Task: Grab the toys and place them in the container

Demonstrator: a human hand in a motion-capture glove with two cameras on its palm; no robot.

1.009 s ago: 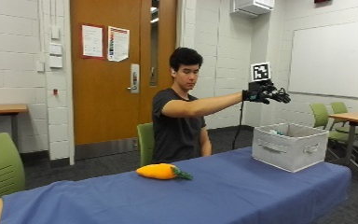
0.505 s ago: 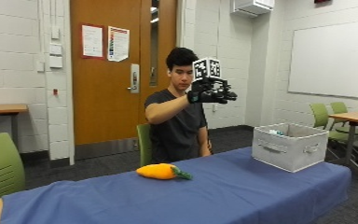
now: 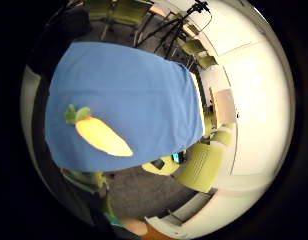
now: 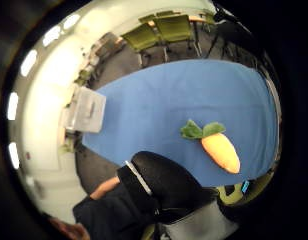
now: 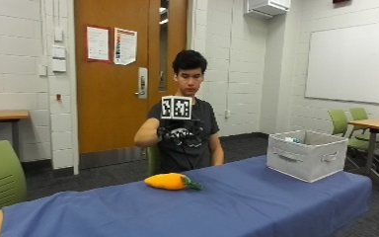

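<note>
- Movement since the earlier frames: the gloved right hand, which was reaching out over the grey fabric container a second ago and was at face height half a second ago, is now hanging lower, in front of the person's chest.
- The hand is hovering in the air above the carrot toy, well apart from it, with the elbow bent.
- Its fingers are hanging loosely curled and holding nothing.
- The carrot toy is lying on the blue tablecloth, well apart from the container, unchanged in place.
- The container is sitting at the table's end, something small showing inside.
</note>
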